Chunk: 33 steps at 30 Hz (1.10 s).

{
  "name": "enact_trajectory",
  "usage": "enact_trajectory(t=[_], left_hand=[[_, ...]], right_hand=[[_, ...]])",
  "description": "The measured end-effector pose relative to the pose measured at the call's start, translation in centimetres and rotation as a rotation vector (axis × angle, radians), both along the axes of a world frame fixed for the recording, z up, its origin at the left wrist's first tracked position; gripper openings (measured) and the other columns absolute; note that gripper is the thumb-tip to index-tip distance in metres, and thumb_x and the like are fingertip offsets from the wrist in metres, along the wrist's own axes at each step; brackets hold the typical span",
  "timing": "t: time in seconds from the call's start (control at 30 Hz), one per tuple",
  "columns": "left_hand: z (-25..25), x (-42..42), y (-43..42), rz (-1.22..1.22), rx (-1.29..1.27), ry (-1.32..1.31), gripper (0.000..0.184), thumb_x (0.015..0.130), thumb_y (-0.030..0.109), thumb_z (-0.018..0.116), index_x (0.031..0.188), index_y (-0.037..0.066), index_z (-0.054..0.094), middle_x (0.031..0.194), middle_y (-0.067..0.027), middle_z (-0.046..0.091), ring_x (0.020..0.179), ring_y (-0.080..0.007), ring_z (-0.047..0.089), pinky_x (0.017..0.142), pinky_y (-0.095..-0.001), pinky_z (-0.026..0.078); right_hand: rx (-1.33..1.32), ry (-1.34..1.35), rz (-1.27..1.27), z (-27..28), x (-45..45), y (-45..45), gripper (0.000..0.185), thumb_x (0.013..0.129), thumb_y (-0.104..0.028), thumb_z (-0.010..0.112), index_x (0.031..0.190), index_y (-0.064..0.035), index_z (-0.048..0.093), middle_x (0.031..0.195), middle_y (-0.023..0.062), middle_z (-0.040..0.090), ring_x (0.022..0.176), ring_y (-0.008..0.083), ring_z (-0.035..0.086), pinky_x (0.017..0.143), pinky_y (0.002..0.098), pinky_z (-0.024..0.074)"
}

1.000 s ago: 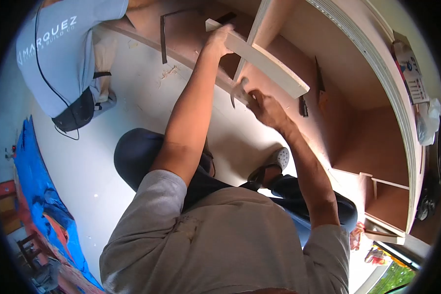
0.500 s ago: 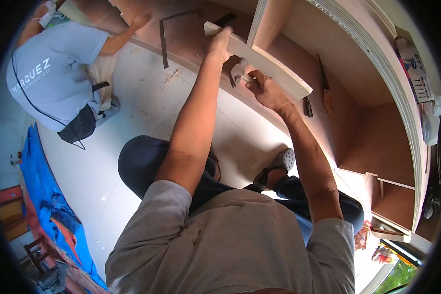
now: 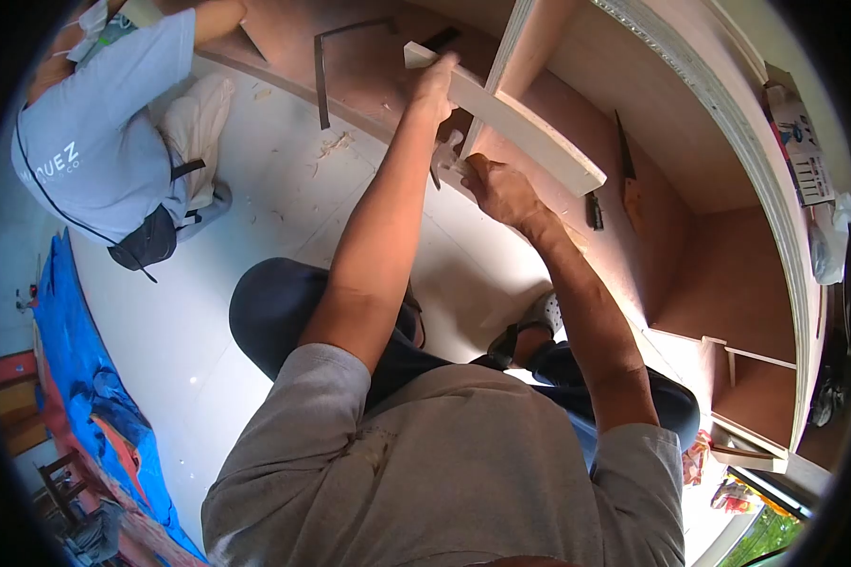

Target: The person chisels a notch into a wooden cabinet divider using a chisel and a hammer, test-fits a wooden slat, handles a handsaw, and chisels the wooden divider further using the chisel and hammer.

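Note:
My left hand [image 3: 435,87] is closed around a long pale wooden board [image 3: 529,128], near its upper left end. The board lies at a slant across the front of an upright cabinet divider [image 3: 508,61]. Below the board, my right hand [image 3: 501,192] grips a claw hammer [image 3: 447,156] by its handle. The hammer's head is just below my left hand, apart from the board as far as I can see. Most of the handle is hidden in my fist.
A framing square [image 3: 321,85] and a handsaw [image 3: 631,180] lie on the cabinet base, with a small black tool [image 3: 593,212] by the board's right end. Wood shavings [image 3: 336,144] litter the tiled floor. A co-worker [image 3: 113,161] crouches at left, near a blue tarp [image 3: 76,331].
My right hand and the hammer have moved a little left and down, away from the board. The board has shifted slightly right. The co-worker's arm has drawn back leftward.

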<state>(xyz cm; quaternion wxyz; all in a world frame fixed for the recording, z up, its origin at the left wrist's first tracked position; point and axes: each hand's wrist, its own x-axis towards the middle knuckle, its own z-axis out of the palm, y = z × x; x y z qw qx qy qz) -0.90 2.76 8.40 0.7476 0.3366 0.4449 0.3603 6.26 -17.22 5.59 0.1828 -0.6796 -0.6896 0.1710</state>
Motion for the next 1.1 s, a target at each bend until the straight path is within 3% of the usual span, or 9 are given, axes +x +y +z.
enact_trajectory(t=[0.2, 0.27, 0.4, 0.5, 0.73, 0.8, 0.93, 1.0, 1.1], left_hand=[[0.0, -0.7, 0.4, -0.086, -0.071, -0.002, 0.066, 0.085, 0.045, 0.077, 0.137, 0.011, 0.054, 0.134, -0.0151, 0.058, 0.121, -0.0357, 0.058, 0.1, -0.0605, 0.049], [-2.2, 0.1, 1.4, -0.077, -0.032, -0.01, 0.066, 0.086, 0.047, 0.076, 0.136, 0.01, 0.054, 0.133, -0.0151, 0.059, 0.12, -0.0354, 0.059, 0.098, -0.0599, 0.05], [-1.1, 0.0, 0.6, -0.037, -0.035, 0.026, 0.064, 0.087, 0.047, 0.074, 0.135, 0.01, 0.055, 0.131, -0.0144, 0.061, 0.119, -0.035, 0.06, 0.097, -0.0593, 0.051], [-1.5, -0.1, 0.7, -0.047, -0.021, 0.018, 0.063, 0.087, 0.048, 0.073, 0.135, 0.011, 0.055, 0.13, -0.0138, 0.061, 0.119, -0.035, 0.06, 0.097, -0.0595, 0.051], [-0.4, -2.0, 0.5, -0.078, -0.02, 0.027, 0.084, 0.08, 0.051, 0.081, 0.145, 0.011, 0.046, 0.138, -0.0147, 0.055, 0.122, -0.0386, 0.057, 0.095, -0.0596, 0.052], [-0.3, -3.8, 0.4, -0.269, -0.07, -0.136, 0.076, 0.078, 0.045, 0.085, 0.14, 0.013, 0.053, 0.132, -0.0117, 0.06, 0.117, -0.0328, 0.061, 0.09, -0.0519, 0.057], [-0.9, -3.1, 0.2, -0.231, 0.026, -0.093, 0.063, 0.076, 0.043, 0.087, 0.127, 0.015, 0.063, 0.12, -0.0074, 0.066, 0.105, -0.0273, 0.065, 0.076, -0.0412, 0.061], [-1.1, -2.9, 0.0, -0.169, 0.012, -0.028, 0.053, 0.077, 0.043, 0.086, 0.119, 0.016, 0.067, 0.113, -0.005, 0.068, 0.097, -0.0237, 0.067, 0.066, -0.034, 0.061], [-1.2, -2.7, 0.1, -0.185, -0.008, -0.088, 0.051, 0.077, 0.042, 0.086, 0.117, 0.017, 0.067, 0.111, -0.0046, 0.068, 0.093, -0.0232, 0.068, 0.064, -0.0344, 0.061]], right_hand=[[0.05, -0.057, 0.062, 1.2, 1.0, -0.4, 0.027, 0.097, -0.025, 0.059, 0.106, 0.0002, 0.055, 0.098, 0.0264, 0.07, 0.092, 0.0471, 0.066, 0.08, 0.0539, 0.0516], [0.102, 0.185, -0.092, 1.7, 1.6, 0.1, 0.026, 0.097, -0.026, 0.06, 0.104, -0.001, 0.058, 0.096, 0.0247, 0.07, 0.092, 0.0457, 0.067, 0.081, 0.0527, 0.0517], [0.038, -0.033, 0.005, 0.7, 1.0, 0.6, 0.025, 0.097, -0.027, 0.061, 0.106, -0.0033, 0.062, 0.102, 0.0242, 0.07, 0.096, 0.0429, 0.067, 0.084, 0.0509, 0.051], [0.1, 0.068, -0.032, 0.9, 1.3, 0.3, 0.026, 0.097, -0.028, 0.06, 0.105, -0.0033, 0.062, 0.1, 0.0255, 0.069, 0.094, 0.0443, 0.066, 0.082, 0.0509, 0.0513], [0.06, 0.007, -0.026, 2.2, 0.0, -0.1, 0.028, 0.1, -0.026, 0.058, 0.106, 0.0016, 0.06, 0.099, 0.0283, 0.068, 0.094, 0.0464, 0.066, 0.08, 0.0525, 0.0516], [0.271, -0.007, -0.002, 3.6, -0.1, -0.7, 0.025, 0.099, -0.021, 0.06, 0.111, 0.0002, 0.058, 0.101, 0.0291, 0.067, 0.095, 0.0475, 0.065, 0.081, 0.0536, 0.0514], [0.237, -0.036, -0.004, 6.1, 0.8, -1.0, 0.026, 0.098, -0.018, 0.062, 0.116, -0.001, 0.056, 0.102, 0.0287, 0.067, 0.096, 0.048, 0.065, 0.081, 0.0543, 0.0513], [0.268, 0.091, -0.074, 6.5, 1.3, -0.8, 0.029, 0.097, -0.018, 0.062, 0.12, -0.0022, 0.055, 0.101, 0.0282, 0.068, 0.097, 0.0469, 0.065, 0.082, 0.0544, 0.0519], [0.241, -0.08, -0.032, 6.5, 0.8, -1.0, 0.029, 0.096, -0.018, 0.063, 0.119, -0.0021, 0.057, 0.104, 0.0268, 0.068, 0.097, 0.0467, 0.065, 0.082, 0.0525, 0.0526]])
